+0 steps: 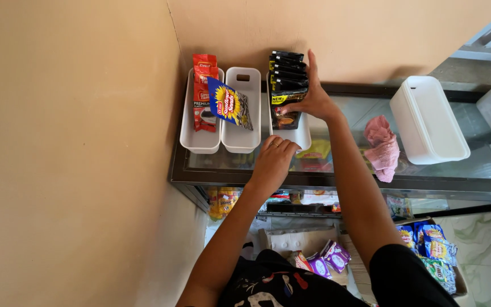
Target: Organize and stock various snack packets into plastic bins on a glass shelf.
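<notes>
The right hand (312, 96) clamps a stack of black sachets (287, 79) with fingers spread along its right edge, holding it upright in the third white bin (299, 136) at the far wall. The left hand (273, 162) rests with fingers curled on that bin's near end. Left of it stand two more white bins (223, 142), with red packets (203, 91) and a blue sunflower-print packet (228, 102). To the right, on the glass counter (336, 182), lie a pink cloth (383, 148) and stacked white tubs (427, 119).

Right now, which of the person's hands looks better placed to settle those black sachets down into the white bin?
Probably the right hand: it already grips the black sachets standing in the third white bin. The left hand only rests at that bin's near end, steadying it.
</notes>
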